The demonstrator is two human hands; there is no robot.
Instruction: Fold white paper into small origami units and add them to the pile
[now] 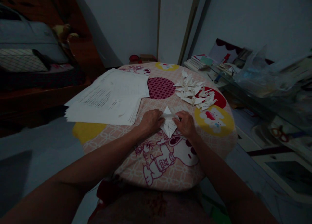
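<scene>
A partly folded white paper piece [169,122] lies on the round table's pink cartoon-print cloth [156,159]. My left hand [150,120] presses on its left side with fingers curled over the edge. My right hand [186,123] pinches its right side. Both hands touch the paper, whose pointed tips stick out above and below them.
A stack of white printed sheets [109,97] covers the table's left part. Several finished folded paper shapes [195,93] lie in a heap at the far right. A glass shelf [246,97] with books, pens and plastic bags stands right of the table. Scissors [280,134] lie lower right.
</scene>
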